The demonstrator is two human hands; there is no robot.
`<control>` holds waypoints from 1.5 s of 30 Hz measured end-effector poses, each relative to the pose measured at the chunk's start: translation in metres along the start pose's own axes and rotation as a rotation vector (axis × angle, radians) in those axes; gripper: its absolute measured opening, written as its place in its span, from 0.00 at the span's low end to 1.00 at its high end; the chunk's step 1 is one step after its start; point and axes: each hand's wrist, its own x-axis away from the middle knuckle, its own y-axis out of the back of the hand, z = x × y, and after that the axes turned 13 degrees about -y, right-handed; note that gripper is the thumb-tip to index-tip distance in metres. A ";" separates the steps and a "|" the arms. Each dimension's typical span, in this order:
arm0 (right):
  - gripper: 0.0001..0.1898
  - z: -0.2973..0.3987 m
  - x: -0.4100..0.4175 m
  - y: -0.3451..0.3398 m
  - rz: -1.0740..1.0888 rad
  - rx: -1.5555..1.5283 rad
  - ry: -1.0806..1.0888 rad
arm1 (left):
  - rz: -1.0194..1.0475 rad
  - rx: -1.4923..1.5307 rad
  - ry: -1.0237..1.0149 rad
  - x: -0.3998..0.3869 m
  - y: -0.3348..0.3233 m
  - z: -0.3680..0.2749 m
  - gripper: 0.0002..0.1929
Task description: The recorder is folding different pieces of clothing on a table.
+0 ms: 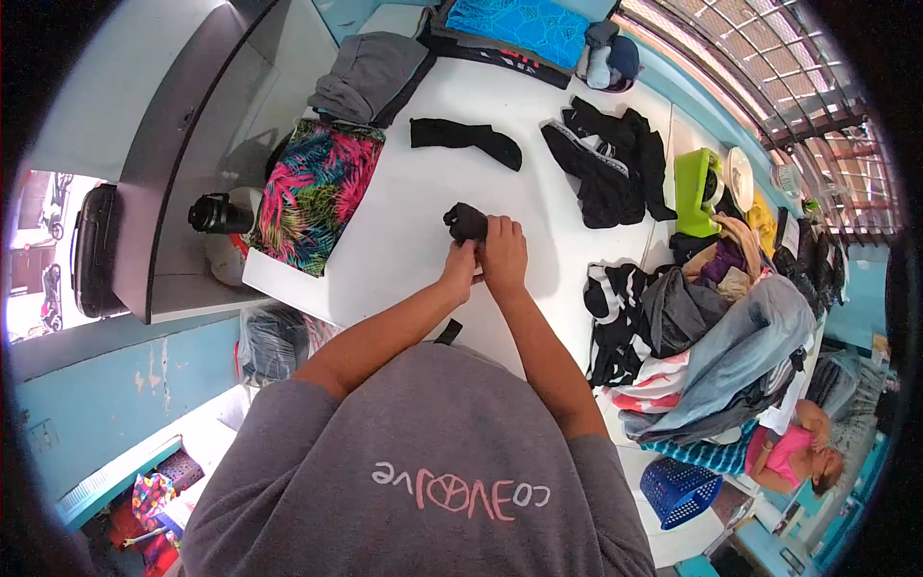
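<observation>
Both hands meet over the white table [404, 202], in front of my chest. A bunched dark cloth, apparently a black sock [466, 221], sticks out beyond my fingers. My left hand [459, 270] grips it from below and the left. Pressed against its right side is my right hand [505, 249], with its fingers curled; part of the cloth is hidden behind them. Farther up the table, a single black sock [465, 138] lies flat. Right of that sock are loose black garments [609, 166], one with a lettered waistband.
Folded tropical-print cloth [317, 195], grey clothes [371, 76] and a blue patterned cloth [519, 29] line the left and far sides. Rolled socks [609, 61] sit at the far right. Jeans [750, 346] top a mixed heap beside a green holder [696, 191]. A person [789, 451] sits beyond a blue basket [678, 494].
</observation>
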 end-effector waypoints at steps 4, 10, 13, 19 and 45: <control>0.21 0.007 0.012 0.011 0.050 -0.429 -0.205 | -0.113 0.063 -0.159 0.005 0.001 0.003 0.12; 0.18 0.011 0.015 0.013 0.050 -0.702 -0.322 | -0.051 0.081 -0.367 -0.002 0.016 0.000 0.13; 0.17 0.010 0.011 0.014 0.104 -0.979 -0.456 | 0.010 -0.097 -0.399 0.002 0.021 -0.004 0.12; 0.16 0.010 0.013 0.000 0.211 -1.500 -0.488 | -0.091 -0.670 -0.737 -0.014 0.033 0.011 0.13; 0.20 0.019 0.019 0.014 0.644 -1.985 -0.622 | 0.065 -0.038 -0.451 0.003 0.036 -0.048 0.13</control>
